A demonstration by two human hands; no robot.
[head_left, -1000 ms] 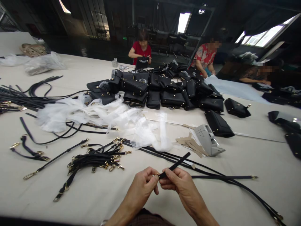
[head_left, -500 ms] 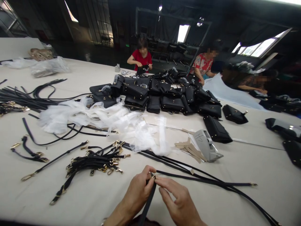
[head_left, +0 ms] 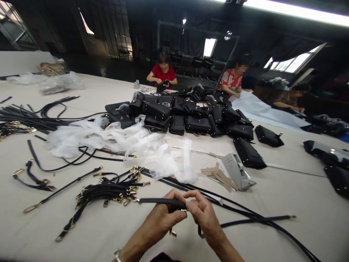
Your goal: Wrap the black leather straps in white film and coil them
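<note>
Between my two hands is a black strap [head_left: 159, 200] with gold metal fittings. My left hand [head_left: 166, 214] is closed around it, thumb on top, and the strap's free end sticks out to the left with a gold clasp. The fingers of my right hand [head_left: 201, 211] pinch the strap beside a gold buckle [head_left: 184, 210]. Part of the strap loops below my right hand. A pile of short black straps with gold clasps [head_left: 109, 191] lies to the left of my hands. Long black straps [head_left: 261, 219] run off to the right.
Crumpled white wrapping [head_left: 163, 156] lies ahead, with many black handbags [head_left: 197, 124] behind it. A grey tape dispenser [head_left: 236, 171] and brown card strips [head_left: 216, 175] sit to the right. Further long straps [head_left: 40, 112] lie at left. Several people [head_left: 164, 74] work across the table.
The strap hung down toward me between my hands before; now it lies sideways, its end pointing left. My right fingers have closed in on it, and the view has tilted up slightly.
</note>
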